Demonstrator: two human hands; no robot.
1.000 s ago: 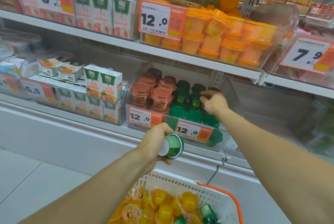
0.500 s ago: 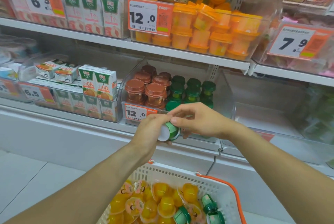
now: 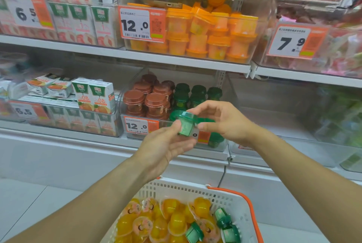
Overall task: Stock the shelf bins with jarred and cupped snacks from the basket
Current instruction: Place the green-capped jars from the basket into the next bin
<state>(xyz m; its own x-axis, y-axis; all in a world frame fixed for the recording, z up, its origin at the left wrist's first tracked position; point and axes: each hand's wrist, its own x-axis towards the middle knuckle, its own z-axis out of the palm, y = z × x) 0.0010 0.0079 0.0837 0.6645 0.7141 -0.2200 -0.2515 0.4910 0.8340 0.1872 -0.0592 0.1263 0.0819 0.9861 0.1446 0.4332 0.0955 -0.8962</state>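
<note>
A green lidded cup (image 3: 184, 123) hangs in front of the middle shelf bin (image 3: 166, 125). My right hand (image 3: 223, 123) pinches its lid end between thumb and forefinger. My left hand (image 3: 164, 148) lies palm up beneath it, fingers stretched out, thumb and fingertips just touching the cup. The bin holds brown-lidded cups (image 3: 154, 99) on the left and green-lidded cups (image 3: 197, 93) on the right. Below, the white basket (image 3: 195, 188) with an orange handle carries yellow jelly cups (image 3: 172, 219) and more green cups (image 3: 225, 221).
Above is a bin of orange cups (image 3: 205, 33) with a 12.0 price tag. Juice cartons (image 3: 94, 93) fill the bin to the left. A clear bin (image 3: 274, 125) stands to the right of the green cups. Shelf edges jut out at each level.
My right hand came back from the bin and took the green cup by its lid. My left hand has opened under the cup, and the cup has risen and turned.
</note>
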